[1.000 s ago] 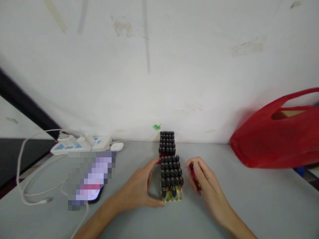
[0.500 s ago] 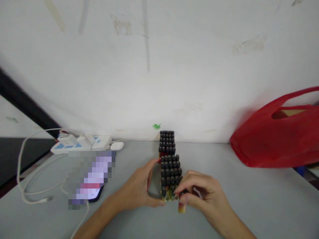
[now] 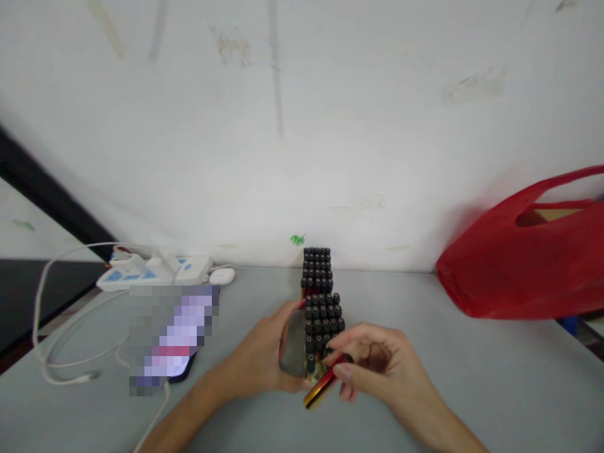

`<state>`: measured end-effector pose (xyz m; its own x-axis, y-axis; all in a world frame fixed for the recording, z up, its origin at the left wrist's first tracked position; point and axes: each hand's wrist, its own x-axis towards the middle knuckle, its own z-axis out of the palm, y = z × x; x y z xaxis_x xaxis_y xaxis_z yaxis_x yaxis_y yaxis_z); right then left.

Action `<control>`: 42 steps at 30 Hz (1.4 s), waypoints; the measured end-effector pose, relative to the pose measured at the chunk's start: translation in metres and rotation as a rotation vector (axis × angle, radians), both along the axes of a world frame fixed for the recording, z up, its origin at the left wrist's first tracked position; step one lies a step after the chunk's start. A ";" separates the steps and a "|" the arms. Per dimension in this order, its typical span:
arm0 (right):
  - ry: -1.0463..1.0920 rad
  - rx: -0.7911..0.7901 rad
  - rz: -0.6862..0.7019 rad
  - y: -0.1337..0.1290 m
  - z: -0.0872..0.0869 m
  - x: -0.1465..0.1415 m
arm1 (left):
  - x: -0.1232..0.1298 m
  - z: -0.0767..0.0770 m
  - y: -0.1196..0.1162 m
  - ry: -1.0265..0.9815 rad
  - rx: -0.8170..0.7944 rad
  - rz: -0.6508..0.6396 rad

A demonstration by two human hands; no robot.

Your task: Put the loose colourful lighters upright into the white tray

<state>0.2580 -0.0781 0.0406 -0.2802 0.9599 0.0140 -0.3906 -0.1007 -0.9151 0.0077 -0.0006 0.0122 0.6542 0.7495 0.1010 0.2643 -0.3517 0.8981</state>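
My left hand [image 3: 264, 349] curves around the left side of the nearer group of black-topped tubes [image 3: 323, 326], its fingertips at the far end and its thumb at the near end. The tubes stand upright in close rows. In front of them, my right hand [image 3: 377, 362] pinches a shiny red-and-gold tube [image 3: 321, 387] with a dark top. This tube is tilted, its gold end pointing down and left. My right fingers hide part of the front rows. Behind stands a second group of black-topped tubes [image 3: 316, 267], close to the wall.
A red bag [image 3: 523, 270] rests at the right. On the left are a white power strip [image 3: 193, 269], a small white case [image 3: 221, 277], a partly blurred phone [image 3: 186, 333] and a looping white cable [image 3: 38, 314]. A white wall [image 3: 358, 138] rises behind the grey table [image 3: 472, 377].
The tube in my right hand has swung from nearly upright to a slant, its lower end now further left. My left hand has stayed in place around the near group.
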 end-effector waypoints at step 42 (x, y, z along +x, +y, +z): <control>-0.899 0.898 -0.410 -0.006 -0.012 -0.006 | 0.003 0.011 -0.003 0.074 0.079 0.018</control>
<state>0.2521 -0.0842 0.0283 -0.2203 0.7313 0.6455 0.5220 0.6474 -0.5553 0.0108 -0.0039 0.0231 0.6486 0.7528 0.1123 0.3354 -0.4151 0.8457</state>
